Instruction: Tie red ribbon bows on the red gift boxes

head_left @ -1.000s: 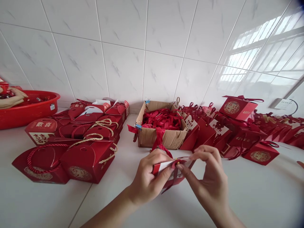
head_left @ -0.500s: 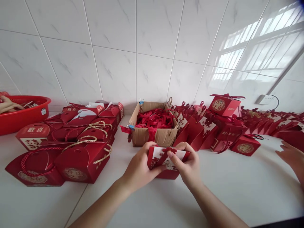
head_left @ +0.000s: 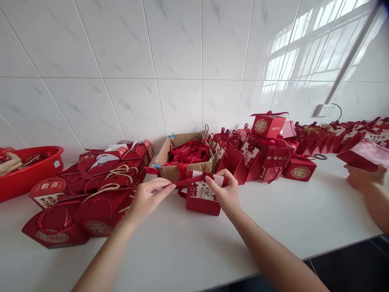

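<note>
A small red gift box [head_left: 203, 206] with a white printed front stands on the white table in front of me. My right hand [head_left: 223, 188] pinches its top edge, thumb in front and fingers behind. To the left of the box, my left hand [head_left: 150, 198] is closed on a red ribbon [head_left: 185, 181], which runs taut from my fingertips to the top of the box. Just behind, a cardboard box [head_left: 200, 167] holds a heap of loose red ribbons [head_left: 193, 153]; blue binder clips sit on its left corners.
Red boxes with rope handles [head_left: 100, 215] crowd the left, before a red plastic basin [head_left: 33, 168]. Finished-looking red boxes [head_left: 273, 154] line the wall at right. Another person's hand [head_left: 364, 178] holds a red box [head_left: 361, 154] at far right. A wall socket [head_left: 326, 110] is behind.
My left hand has left the gift box and drawn the ribbon out leftward. My view has shifted right. The other person's hand at right now holds a box.
</note>
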`<state>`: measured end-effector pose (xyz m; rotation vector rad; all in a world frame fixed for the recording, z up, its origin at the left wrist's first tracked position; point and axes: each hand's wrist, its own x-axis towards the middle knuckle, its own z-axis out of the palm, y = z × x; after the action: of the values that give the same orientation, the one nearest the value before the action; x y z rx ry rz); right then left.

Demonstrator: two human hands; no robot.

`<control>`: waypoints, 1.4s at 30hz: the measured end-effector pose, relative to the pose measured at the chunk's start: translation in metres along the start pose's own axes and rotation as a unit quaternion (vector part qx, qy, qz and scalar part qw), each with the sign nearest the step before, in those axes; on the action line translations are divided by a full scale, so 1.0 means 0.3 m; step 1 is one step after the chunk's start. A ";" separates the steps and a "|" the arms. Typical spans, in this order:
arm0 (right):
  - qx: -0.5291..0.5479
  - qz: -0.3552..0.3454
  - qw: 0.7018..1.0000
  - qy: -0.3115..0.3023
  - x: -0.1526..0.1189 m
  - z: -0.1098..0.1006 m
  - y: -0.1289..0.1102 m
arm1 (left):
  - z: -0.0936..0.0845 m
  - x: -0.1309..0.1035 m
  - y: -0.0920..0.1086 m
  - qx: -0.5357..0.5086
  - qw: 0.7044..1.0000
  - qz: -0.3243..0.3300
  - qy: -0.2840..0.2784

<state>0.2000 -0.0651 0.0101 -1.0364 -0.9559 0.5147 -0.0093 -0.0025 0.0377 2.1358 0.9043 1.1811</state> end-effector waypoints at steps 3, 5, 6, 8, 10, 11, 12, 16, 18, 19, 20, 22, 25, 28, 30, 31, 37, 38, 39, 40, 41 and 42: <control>-0.022 -0.054 0.998 -0.024 -0.017 0.008 0.008 | -0.027 0.003 0.050 -0.057 0.993 -0.019 0.097; -0.044 -0.099 0.993 -0.043 -0.033 0.015 0.013 | -0.027 0.005 0.091 -0.096 0.986 -0.015 0.137; -0.054 -0.127 0.989 -0.051 -0.041 0.017 0.014 | -0.023 0.008 0.112 -0.111 0.982 -0.004 0.150; -0.067 -0.204 0.975 -0.064 -0.055 0.020 0.012 | -0.009 0.017 0.153 -0.131 0.976 0.027 0.173; -0.079 -0.290 0.951 -0.072 -0.065 0.021 0.006 | 0.007 0.029 0.183 -0.154 0.968 0.056 0.188; -0.085 -0.327 0.938 -0.075 -0.069 0.021 0.002 | 0.015 0.034 0.192 -0.170 0.966 0.067 0.185; -0.091 -0.356 0.927 -0.077 -0.073 0.021 -0.002 | 0.021 0.037 0.196 -0.186 0.964 0.078 0.176; -0.105 -0.404 0.903 -0.100 -0.086 0.023 -0.011 | 0.042 0.021 0.169 -0.196 0.975 0.066 0.085; -0.109 -0.413 0.897 -0.110 -0.092 0.024 -0.013 | 0.048 0.000 0.143 -0.175 0.984 0.037 0.027; -0.111 -0.416 0.896 -0.111 -0.094 0.024 -0.014 | 0.049 -0.012 0.131 -0.166 0.986 0.020 -0.001; -0.112 -0.417 0.895 -0.111 -0.095 0.024 -0.014 | 0.048 -0.022 0.120 -0.162 0.986 0.005 -0.029; -0.108 -0.410 0.899 -0.107 -0.097 0.022 -0.013 | 0.043 -0.038 0.102 -0.180 0.980 -0.018 -0.087; -0.101 -0.390 0.909 -0.107 -0.098 0.020 -0.010 | 0.029 -0.050 0.087 -0.250 0.953 -0.033 -0.170; -0.098 -0.383 0.911 -0.114 -0.100 0.020 -0.011 | 0.026 -0.055 0.086 -0.260 0.945 -0.014 -0.197; -0.096 -0.382 0.912 -0.114 -0.101 0.022 -0.013 | 0.034 -0.059 0.089 -0.235 0.955 0.013 -0.180; -0.095 -0.382 0.912 -0.113 -0.101 0.023 -0.014 | 0.040 -0.062 0.090 -0.222 0.960 0.025 -0.166; -0.096 -0.380 0.914 -0.105 -0.099 0.027 -0.015 | 0.075 -0.077 0.080 -0.211 0.970 0.032 -0.118; -0.093 -0.381 0.914 -0.104 -0.098 0.028 -0.015 | 0.078 -0.078 0.078 -0.213 0.970 0.026 -0.114; -0.088 -0.383 0.914 -0.103 -0.098 0.029 -0.014 | 0.080 -0.078 0.077 -0.212 0.971 0.020 -0.111; -0.084 -0.385 0.913 -0.101 -0.098 0.030 -0.013 | 0.082 -0.078 0.077 -0.209 0.972 0.014 -0.108; -0.080 -0.386 0.913 -0.100 -0.097 0.031 -0.013 | 0.082 -0.078 0.078 -0.206 0.973 0.010 -0.104; -0.077 -0.388 0.913 -0.099 -0.097 0.032 -0.012 | 0.082 -0.077 0.080 -0.204 0.974 0.009 -0.100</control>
<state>0.1766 -0.0841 0.0029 -0.6629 -1.5042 -0.1276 0.0101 -0.0386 0.0312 1.8854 0.5026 1.0327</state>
